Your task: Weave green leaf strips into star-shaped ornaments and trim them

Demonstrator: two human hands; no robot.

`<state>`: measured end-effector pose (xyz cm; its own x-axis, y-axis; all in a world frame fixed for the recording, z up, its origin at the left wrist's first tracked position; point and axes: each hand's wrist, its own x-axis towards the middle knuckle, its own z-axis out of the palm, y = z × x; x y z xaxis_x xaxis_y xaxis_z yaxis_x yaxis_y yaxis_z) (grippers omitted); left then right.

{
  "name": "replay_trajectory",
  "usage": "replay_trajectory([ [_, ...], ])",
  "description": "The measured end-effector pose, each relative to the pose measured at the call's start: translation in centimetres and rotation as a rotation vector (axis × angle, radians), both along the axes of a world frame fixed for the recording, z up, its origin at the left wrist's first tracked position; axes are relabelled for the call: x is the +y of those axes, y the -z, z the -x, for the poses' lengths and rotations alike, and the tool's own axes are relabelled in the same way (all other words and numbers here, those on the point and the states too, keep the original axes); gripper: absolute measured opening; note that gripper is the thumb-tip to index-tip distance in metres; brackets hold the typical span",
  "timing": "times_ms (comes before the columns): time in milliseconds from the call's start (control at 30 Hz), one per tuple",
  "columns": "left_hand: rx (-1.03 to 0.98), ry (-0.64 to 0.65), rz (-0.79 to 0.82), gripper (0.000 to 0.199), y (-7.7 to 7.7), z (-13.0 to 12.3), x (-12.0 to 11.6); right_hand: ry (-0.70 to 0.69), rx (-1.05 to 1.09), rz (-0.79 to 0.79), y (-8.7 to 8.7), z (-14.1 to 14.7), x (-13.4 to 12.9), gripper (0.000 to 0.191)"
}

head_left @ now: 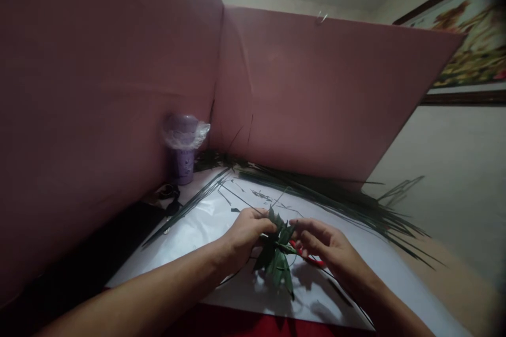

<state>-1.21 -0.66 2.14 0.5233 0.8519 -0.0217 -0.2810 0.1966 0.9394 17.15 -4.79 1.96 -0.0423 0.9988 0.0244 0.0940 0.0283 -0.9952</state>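
Two bare hands at near centre, both at one green leaf bundle [279,266], which sits between them above a white sheet [193,226]. Bundle: several pointed leaves fanned out, some toward the far side, longer ones drooping toward the near side; shadows on the sheet beneath.

Left hand [251,231]: thumb and fingers pinched together on the bundle's left part. Right hand [324,245]: fingers partly curled, tips close together at the bundle's right side; cannot tell whether they grip it or only lie against it.

Red curved item [318,262]: just beside the right fingers, partly hidden by hand and leaves; identity not clear.

Far side of sheet, centre to right: large pile of long green strips [316,189], ends spreading past the sheet's right edge. Left: smaller row of thin strips [187,208], laid slantwise. Small dark scraps [269,198] on the sheet between these two groups.

Far left: purple cup [184,166], upright, clear plastic [185,138] around its upper part. Pink panels [316,95] stand at left and far side, meeting in a corner. Far right: framed picture [470,52] on the wall. Near edge: red surface [237,321] below the sheet.
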Motion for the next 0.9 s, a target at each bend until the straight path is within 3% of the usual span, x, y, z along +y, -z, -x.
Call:
replay_trajectory([
  [233,0.023,0.070,-0.011,0.014,0.8,-0.1,0.1,-0.170,0.094,-0.011,1.2,0.4,0.2,0.028],
  [400,0.049,0.081,0.061,0.017,0.7,-0.3,-0.3,-0.141,0.142,0.022,1.6,0.4,0.2,0.023],
  [900,0.008,0.098,0.073,0.019,1.2,-0.5,-0.3,-0.100,0.180,0.000,1.3,0.6,0.2,0.020],
])
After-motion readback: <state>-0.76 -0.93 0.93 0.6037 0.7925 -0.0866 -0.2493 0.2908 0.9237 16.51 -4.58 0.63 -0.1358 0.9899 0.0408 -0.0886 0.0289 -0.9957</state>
